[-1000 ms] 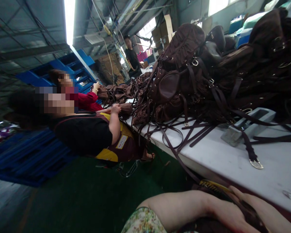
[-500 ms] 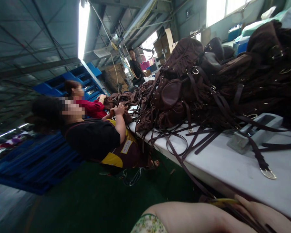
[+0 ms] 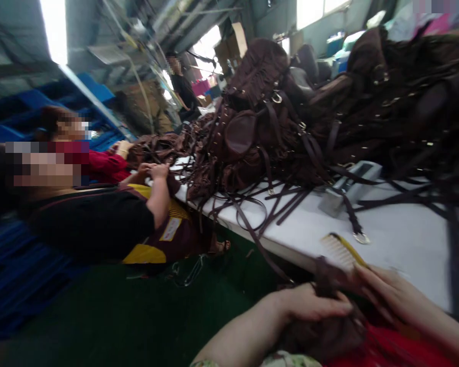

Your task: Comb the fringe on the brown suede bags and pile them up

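My left hand (image 3: 313, 306) lies closed over a brown fringed bag piece (image 3: 321, 331) in my lap, at the bottom of the view. My right hand (image 3: 390, 293) grips a yellow-backed brush (image 3: 340, 250) whose pale bristles point up and left, just above the brown piece. Both hands sit at the near edge of the white table (image 3: 398, 239). The picture is blurred by motion, so the fingers show only roughly.
A tall heap of brown fringed bags (image 3: 329, 102) with loose straps (image 3: 275, 204) covers the table's far side. A grey block (image 3: 348, 186) lies under a buckled strap. Two seated people (image 3: 99, 219) work at the table's left; another person (image 3: 181, 86) stands further back. Blue pallets (image 3: 23, 275) lie left.
The view has swung down and right. My hands have risen into view with the brush, which now shows its bristles above the brown piece.
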Tool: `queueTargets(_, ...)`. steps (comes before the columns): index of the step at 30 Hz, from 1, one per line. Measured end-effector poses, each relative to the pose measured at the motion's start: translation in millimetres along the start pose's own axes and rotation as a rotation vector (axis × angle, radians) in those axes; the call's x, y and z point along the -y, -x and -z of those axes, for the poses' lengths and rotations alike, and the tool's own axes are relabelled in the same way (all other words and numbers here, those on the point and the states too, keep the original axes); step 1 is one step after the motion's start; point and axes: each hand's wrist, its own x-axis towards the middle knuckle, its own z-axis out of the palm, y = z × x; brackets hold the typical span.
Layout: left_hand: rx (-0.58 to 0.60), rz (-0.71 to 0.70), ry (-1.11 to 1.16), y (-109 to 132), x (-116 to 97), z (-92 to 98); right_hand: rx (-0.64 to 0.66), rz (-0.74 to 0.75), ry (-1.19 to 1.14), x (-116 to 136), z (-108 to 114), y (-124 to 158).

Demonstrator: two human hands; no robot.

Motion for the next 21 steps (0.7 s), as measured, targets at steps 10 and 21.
queueTargets(10, -0.236, 0.043, 0.353, 32.7, -29.8, -1.7, 0.182, 0.202, 0.491, 53.1, 4.7, 35.2)
queueTargets(21, 0.381, -0.174, -0.447, 21.7, -44.7, -11.3, 0.353, 0.191, 0.589, 61.2, -24.6, 1.8)
